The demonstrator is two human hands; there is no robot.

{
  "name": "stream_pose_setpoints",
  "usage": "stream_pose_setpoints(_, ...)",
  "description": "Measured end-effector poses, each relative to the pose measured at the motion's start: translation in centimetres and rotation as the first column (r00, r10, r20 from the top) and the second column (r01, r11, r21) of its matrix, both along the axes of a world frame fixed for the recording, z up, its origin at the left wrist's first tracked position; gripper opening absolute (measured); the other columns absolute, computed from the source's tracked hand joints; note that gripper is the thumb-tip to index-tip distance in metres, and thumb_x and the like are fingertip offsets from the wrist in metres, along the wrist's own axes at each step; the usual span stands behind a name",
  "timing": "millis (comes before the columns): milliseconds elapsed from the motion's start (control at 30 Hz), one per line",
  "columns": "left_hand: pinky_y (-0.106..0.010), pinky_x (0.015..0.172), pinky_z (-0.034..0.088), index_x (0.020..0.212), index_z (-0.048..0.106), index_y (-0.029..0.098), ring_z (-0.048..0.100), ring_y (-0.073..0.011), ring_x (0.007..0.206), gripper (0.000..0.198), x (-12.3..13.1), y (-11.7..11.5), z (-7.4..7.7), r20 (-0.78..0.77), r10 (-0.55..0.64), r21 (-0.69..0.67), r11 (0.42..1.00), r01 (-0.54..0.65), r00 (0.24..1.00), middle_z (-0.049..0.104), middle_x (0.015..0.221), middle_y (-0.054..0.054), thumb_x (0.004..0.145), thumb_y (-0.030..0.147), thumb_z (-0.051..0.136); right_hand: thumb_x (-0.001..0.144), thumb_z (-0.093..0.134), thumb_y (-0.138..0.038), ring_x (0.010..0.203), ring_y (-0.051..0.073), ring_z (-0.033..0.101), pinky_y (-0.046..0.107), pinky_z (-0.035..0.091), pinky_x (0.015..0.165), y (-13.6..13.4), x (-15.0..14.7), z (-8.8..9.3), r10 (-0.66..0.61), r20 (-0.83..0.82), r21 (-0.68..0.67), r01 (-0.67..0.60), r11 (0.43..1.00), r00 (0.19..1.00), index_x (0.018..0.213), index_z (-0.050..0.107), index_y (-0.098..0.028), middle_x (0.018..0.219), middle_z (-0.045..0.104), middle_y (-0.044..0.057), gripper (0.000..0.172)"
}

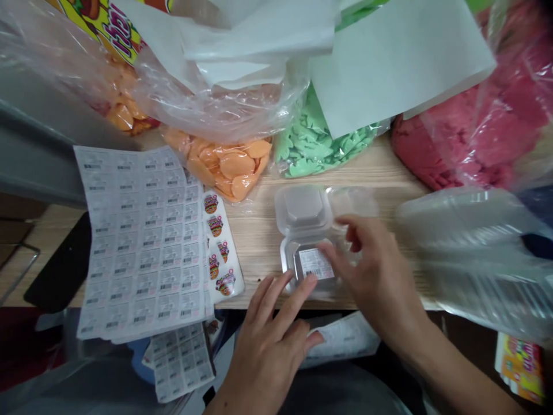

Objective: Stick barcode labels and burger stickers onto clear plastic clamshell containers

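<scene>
We see a printed label (317, 263) lying on the front half of a clear plastic box (301, 208), which stands open on the table (254, 236) at the centre of the clock. Whether the label is pressed fully flat we cannot tell. A second clear box (356, 200) lies just beside it at three o'clock; our right hand hides most of it, so we cannot tell if it bears a label. Plenty of labels remain on the thin, slightly curled paper sheets (142, 248) at nine o'clock, and glossy burger stickers (224, 282) show beside them.

Our left hand (274, 337) is spread, gripping nothing, its fingertips at the box's near edge. Our right hand (378, 271) has thumb and forefinger apart, nothing visible between them.

Crinkled film bags hold smooth orange ovals (235, 167) at eleven, matte green pieces (311, 144) at twelve and soft-looking red ones (479, 132) at two.
</scene>
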State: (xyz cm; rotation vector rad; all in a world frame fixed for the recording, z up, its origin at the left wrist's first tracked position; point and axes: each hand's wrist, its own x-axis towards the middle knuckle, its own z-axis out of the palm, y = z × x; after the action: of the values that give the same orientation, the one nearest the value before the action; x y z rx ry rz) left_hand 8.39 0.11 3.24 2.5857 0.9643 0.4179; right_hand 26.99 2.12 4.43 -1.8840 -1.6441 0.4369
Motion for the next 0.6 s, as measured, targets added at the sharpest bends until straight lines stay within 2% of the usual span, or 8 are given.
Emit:
stream_pose_setpoints(100,-0.047,0.105,0.040,0.067,0.059,0.019,0.040,-0.0284,0.130,0.023,-0.2,-0.2,-0.5,-0.012,-0.019,-0.020,1.000,0.019,1.000,0.052,0.138,-0.004,0.089,0.023,0.055,0.088,0.053,-0.022,0.083,0.024,0.055,0.042,0.043,0.075,0.0,1.2,-0.1,-0.042,0.057,0.076,0.038,0.996,0.998,0.105,0.057,-0.016,0.087,0.058,0.009,0.019)
stream_pose_setpoints(133,-0.045,0.105,0.041,0.067,0.058,0.018,0.039,-0.0283,0.131,0.023,-0.2,-0.4,-0.9,-0.006,-0.021,-0.012,1.000,0.021,1.000,0.051,0.139,-0.006,0.089,0.022,0.055,0.088,0.052,-0.022,0.090,0.023,0.056,0.040,0.045,0.080,-0.1,1.5,-0.1,0.021,0.047,0.081,-0.025,0.996,0.999,0.105,0.057,-0.017,0.093,0.059,0.009,0.018)
stream_pose_setpoints(200,-0.043,0.105,0.040,0.066,0.059,0.018,0.038,-0.0279,0.132,0.023,-0.4,-1.2,-2.0,0.049,-0.013,0.040,0.999,0.011,0.999,0.054,0.136,-0.009,0.089,0.021,0.055,0.087,0.057,-0.025,0.110,0.022,0.053,0.037,0.044,0.092,-0.5,2.1,-0.2,0.262,0.014,0.029,-0.262,0.965,0.965,0.114,0.055,-0.018,0.114,0.057,0.011,0.029)
stream_pose_setpoints(267,-0.042,0.108,0.036,0.068,0.060,0.017,0.037,-0.0266,0.133,0.021,-0.4,-2.3,-3.3,0.122,0.004,0.100,0.995,-0.016,0.993,0.059,0.129,-0.010,0.088,0.021,0.056,0.084,0.063,-0.029,0.125,0.023,0.043,0.038,0.040,0.101,-0.8,2.3,-0.2,0.478,-0.035,-0.040,-0.479,0.877,0.878,0.129,0.046,-0.015,0.134,0.047,0.014,0.050)
stream_pose_setpoints(300,-0.042,0.110,0.034,0.069,0.061,0.017,0.036,-0.0257,0.134,0.020,-0.4,-2.9,-3.8,0.151,0.013,0.118,0.992,-0.031,0.988,0.061,0.126,-0.010,0.088,0.021,0.056,0.084,0.063,-0.030,0.127,0.023,0.041,0.038,0.038,0.103,-0.9,2.3,-0.2,0.534,-0.054,-0.063,-0.537,0.842,0.844,0.134,0.040,-0.013,0.137,0.044,0.016,0.058)
stream_pose_setpoints(400,-0.040,0.115,0.023,0.070,0.062,0.016,0.029,-0.0227,0.138,0.022,-0.1,-4.1,-4.7,0.184,0.057,0.132,0.988,-0.082,0.981,0.067,0.118,-0.008,0.089,0.024,0.056,0.084,0.063,-0.030,0.124,0.018,0.044,0.033,0.039,0.102,-0.5,2.5,0.0,0.541,-0.115,-0.082,-0.551,0.831,0.833,0.137,0.039,-0.014,0.133,0.048,0.013,0.060)
stream_pose_setpoints(500,-0.040,0.117,0.013,0.071,0.063,0.017,0.020,-0.0201,0.141,0.022,0.6,-4.3,-4.5,0.220,0.096,0.162,0.978,-0.133,0.971,0.070,0.112,-0.008,0.090,0.025,0.055,0.080,0.067,-0.037,0.121,0.018,0.047,0.032,0.039,0.102,0.6,2.9,0.5,0.509,-0.221,-0.084,-0.536,0.840,0.832,0.133,0.046,-0.018,0.130,0.051,0.009,0.060)
stream_pose_setpoints(600,-0.041,0.117,0.013,0.071,0.063,0.016,0.021,-0.0196,0.140,0.020,1.3,-3.9,-4.0,0.249,0.098,0.185,0.972,-0.147,0.964,0.071,0.110,-0.008,0.090,0.022,0.056,0.087,0.056,-0.039,0.101,0.019,0.060,0.034,0.049,0.089,1.7,3.4,0.6,0.427,-0.320,-0.084,-0.474,0.876,0.845,0.124,0.055,-0.019,0.108,0.065,0.007,0.042)
